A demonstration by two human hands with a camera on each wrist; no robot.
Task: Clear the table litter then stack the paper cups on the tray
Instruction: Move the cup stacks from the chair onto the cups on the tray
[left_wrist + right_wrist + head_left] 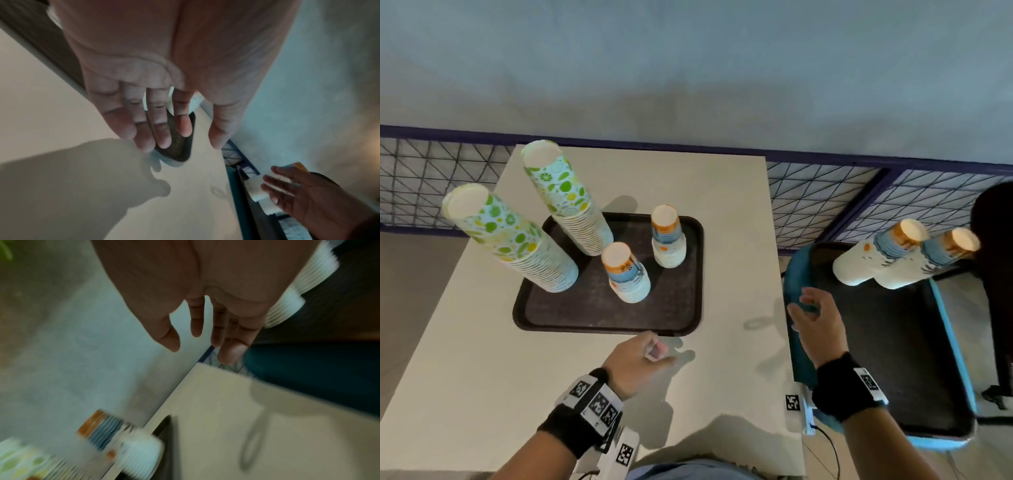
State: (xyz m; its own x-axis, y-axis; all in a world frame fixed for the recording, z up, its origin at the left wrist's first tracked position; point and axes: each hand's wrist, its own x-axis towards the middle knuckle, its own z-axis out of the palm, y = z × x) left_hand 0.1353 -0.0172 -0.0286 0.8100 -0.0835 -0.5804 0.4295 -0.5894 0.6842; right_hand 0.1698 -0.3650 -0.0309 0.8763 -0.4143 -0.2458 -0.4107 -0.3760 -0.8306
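A dark tray on the white table carries two tall stacks of upside-down green-patterned cups and two short orange-and-blue stacks. Two more orange-and-blue stacks stand on a second dark tray to the right of the table. My left hand hovers just in front of the table tray; its fingers are straight and hold nothing. My right hand is spread over the blue seat edge, short of those two stacks, empty.
The second tray lies on a blue seat beside the table's right edge. A faint ring-shaped mark shows on the table near that edge. A wire mesh fence runs behind. A dark shape stands at the far right.
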